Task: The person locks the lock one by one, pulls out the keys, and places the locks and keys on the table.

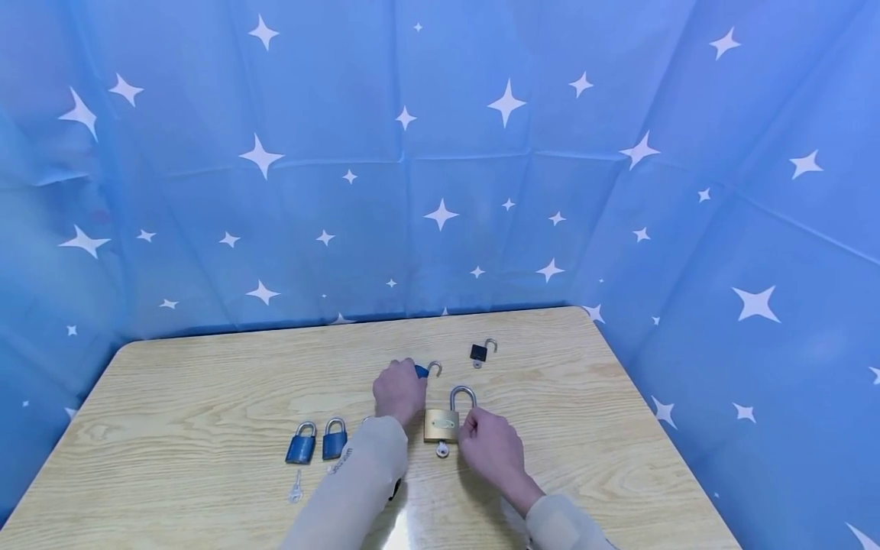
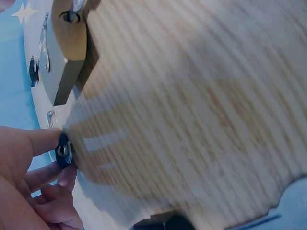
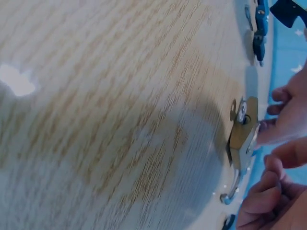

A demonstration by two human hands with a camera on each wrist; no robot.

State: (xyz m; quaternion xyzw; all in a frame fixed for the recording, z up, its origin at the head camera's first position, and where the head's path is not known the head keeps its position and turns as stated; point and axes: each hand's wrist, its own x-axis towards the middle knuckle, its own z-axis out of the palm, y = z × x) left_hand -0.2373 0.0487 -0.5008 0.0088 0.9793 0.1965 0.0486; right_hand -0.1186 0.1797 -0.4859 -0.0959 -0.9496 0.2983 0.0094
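Observation:
My left hand (image 1: 401, 389) pinches a small blue padlock (image 2: 63, 151) by its sides, thumb against the fingers. Its shackle (image 1: 436, 367) is swung out to the right. To the right of that hand, a large brass padlock (image 1: 437, 424) lies on the table with a key (image 1: 442, 450) in its bottom. My right hand (image 1: 493, 447) is close against the brass padlock's right side, fingers bent and thumb near the forefinger (image 3: 273, 165). The fingertips hide the shackle's right end in the head view, so I cannot tell whether they grip it.
Two blue padlocks (image 1: 300, 447) (image 1: 334, 441) with closed shackles lie left of my left forearm. A loose key (image 1: 296, 486) is below the left one. A black padlock (image 1: 478, 353) with an open shackle and a key lies near the back. Behind the wooden table (image 1: 206, 382) hangs a starry blue curtain (image 1: 467, 252).

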